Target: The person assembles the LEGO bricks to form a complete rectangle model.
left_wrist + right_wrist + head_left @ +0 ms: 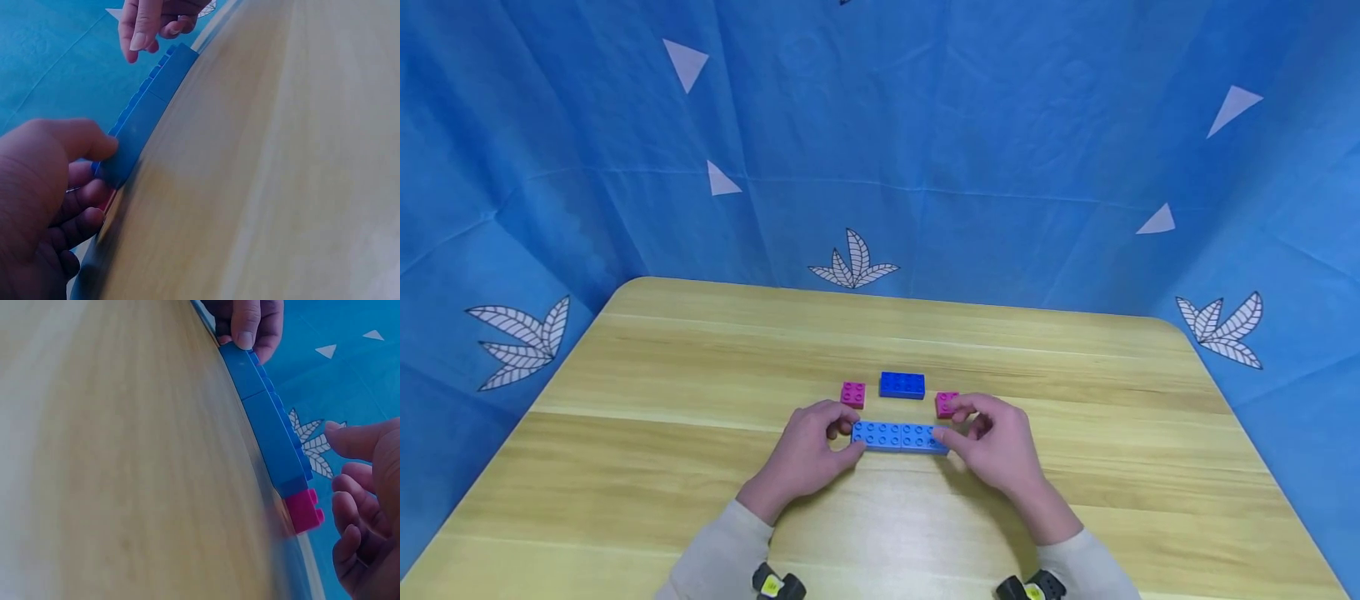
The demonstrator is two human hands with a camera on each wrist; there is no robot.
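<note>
Two light blue toy bricks, the left one (pixel 876 437) and the right one (pixel 914 438), stand end to end in one row on the table. My left hand (pixel 811 446) pinches the left brick's outer end between thumb and fingers. Over the row's right end hovers my right hand (pixel 997 442), its thumb and fingers apart and loosely bent; in the right wrist view a gap separates its thumb (pixel 351 439) from the bricks. Just behind that end is a pink square brick (pixel 944 405), partly covered by the right fingers in the head view.
Behind the row lie another pink square brick (pixel 853 395) on the left and a dark blue brick (pixel 902 385) in the middle. The wooden table (pixel 700 358) has rounded far corners. A blue patterned cloth (pixel 1000 167) hangs around its back and sides.
</note>
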